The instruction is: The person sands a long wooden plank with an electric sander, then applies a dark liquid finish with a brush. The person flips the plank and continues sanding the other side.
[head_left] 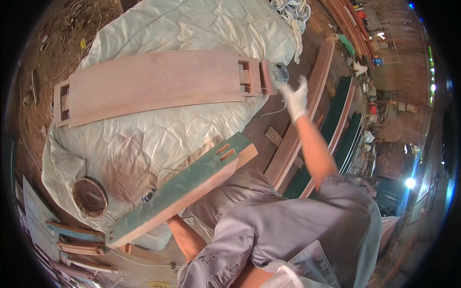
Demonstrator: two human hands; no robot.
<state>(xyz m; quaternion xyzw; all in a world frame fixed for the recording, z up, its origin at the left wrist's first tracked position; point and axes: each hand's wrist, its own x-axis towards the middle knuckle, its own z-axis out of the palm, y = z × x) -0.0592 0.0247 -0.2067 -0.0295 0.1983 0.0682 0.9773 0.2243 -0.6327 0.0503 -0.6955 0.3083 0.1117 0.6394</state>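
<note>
A thick wooden beam (182, 187) lies slanted across my front, its upper face green and its side bare wood, with slots cut near its right end. My left hand (149, 195) is closed around it; only the fingertips show over the far edge, and the beam hides the rest. My right hand (297, 100), in a white glove, is stretched out to the far right with thumb and fingers apart. It holds nothing. Close to its fingertips is a grey-and-dark power tool (279, 72), partly seen, at the right end of a long wooden panel (158, 81).
Under the panel is a quilted, stained pale cover (240, 29). A round brown container (90, 197) stands on its near left part. Long boards (312, 91) and green-faced beams (338, 110) lie on the right. More wood pieces (79, 247) are stacked at the lower left.
</note>
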